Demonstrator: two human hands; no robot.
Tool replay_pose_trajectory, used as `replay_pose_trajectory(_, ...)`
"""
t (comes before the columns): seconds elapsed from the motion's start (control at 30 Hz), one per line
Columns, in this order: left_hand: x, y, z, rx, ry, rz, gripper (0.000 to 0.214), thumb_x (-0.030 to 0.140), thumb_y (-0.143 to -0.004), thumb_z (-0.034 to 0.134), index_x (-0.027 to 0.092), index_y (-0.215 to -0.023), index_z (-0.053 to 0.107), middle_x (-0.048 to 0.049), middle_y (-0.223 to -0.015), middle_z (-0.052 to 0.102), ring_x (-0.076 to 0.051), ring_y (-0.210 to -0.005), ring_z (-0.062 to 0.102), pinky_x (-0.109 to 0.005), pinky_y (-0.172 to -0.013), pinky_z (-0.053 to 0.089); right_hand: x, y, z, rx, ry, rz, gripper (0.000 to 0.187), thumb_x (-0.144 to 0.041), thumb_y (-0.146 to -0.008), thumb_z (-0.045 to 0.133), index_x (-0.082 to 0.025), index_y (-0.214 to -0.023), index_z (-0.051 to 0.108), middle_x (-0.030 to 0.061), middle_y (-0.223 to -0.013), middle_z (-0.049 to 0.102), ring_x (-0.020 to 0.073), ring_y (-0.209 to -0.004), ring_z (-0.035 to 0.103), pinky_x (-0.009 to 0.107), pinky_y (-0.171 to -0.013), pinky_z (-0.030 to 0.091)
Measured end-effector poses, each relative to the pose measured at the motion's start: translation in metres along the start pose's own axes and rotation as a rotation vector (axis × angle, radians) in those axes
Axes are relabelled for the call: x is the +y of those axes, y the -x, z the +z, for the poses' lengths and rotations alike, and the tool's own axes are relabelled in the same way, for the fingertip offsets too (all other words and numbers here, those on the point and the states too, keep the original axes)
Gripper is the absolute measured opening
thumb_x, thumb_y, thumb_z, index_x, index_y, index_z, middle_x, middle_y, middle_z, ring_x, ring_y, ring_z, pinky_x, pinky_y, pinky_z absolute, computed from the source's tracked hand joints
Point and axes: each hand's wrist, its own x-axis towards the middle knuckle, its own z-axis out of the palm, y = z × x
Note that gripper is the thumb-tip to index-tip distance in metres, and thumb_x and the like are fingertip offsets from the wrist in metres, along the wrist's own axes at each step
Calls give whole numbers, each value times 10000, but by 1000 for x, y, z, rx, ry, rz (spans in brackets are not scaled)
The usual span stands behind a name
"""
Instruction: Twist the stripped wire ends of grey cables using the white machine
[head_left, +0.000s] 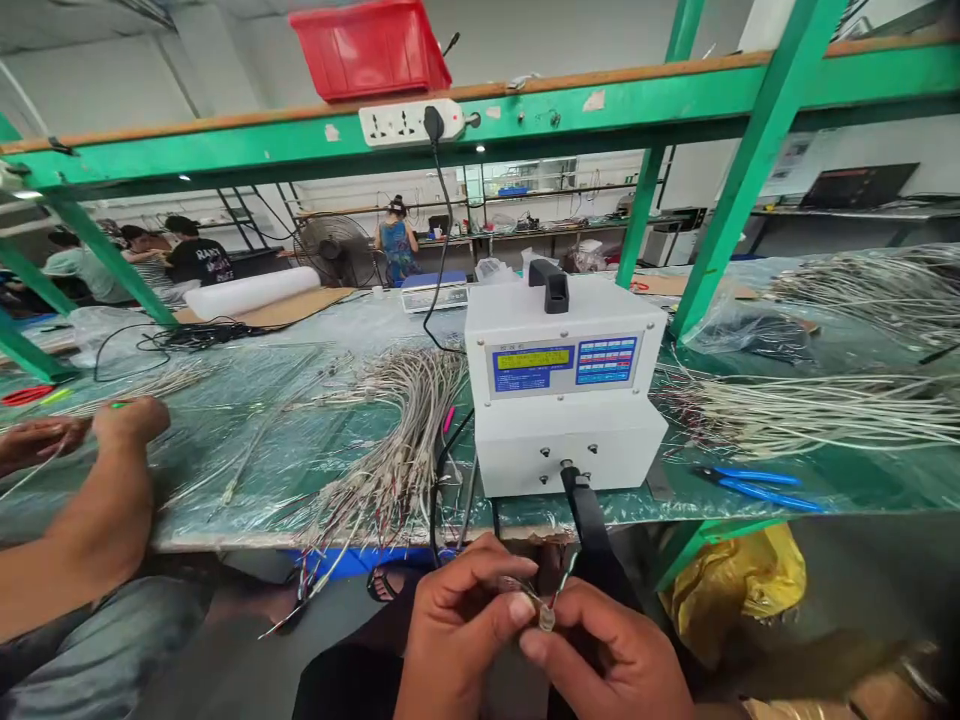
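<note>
Both of your hands are meeting low in the view, just below the table edge. Your left hand is pinching a thin wire end between thumb and forefinger, and your right hand is closing on the same piece from the other side, so the two are clamped together on it with fingertips nearly touching. The wire is running up and slightly right from your fingers, its long axis pointing toward the black nozzle sticking out of the front of the white machine. That opening is lying straight ahead and above your hands, a little nearer your right hand than your left. A bundle of grey wires is lying on the table to your left, and blue cutters are lying to your right. Another person's forearm is resting on the table at far left.
</note>
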Motion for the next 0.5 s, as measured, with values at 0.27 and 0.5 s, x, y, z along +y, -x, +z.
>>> replay_pose_trajectory(0.27,-13,-5,4,-133,107,-227,509,446,-461,939,220,-899,812,25,-677,475,-100,-628,420,-205,-589,354,12,-1,-12,-152,-55,115,267,-365,-727,701,-155,-591,608,-32,-590,513,97,-565,437,207,-553,311)
replay_pose_trajectory(0.5,-23,2,7,-113,124,-64,185,369,-574,903,230,-624,791,-4,-671,538,-128,-654,486,-238,-622,393,11,0,-12,-218,-198,260,384,-422,-702,731,-180,-588,456,-65,-506,416,69,-449,408,173,-461,296)
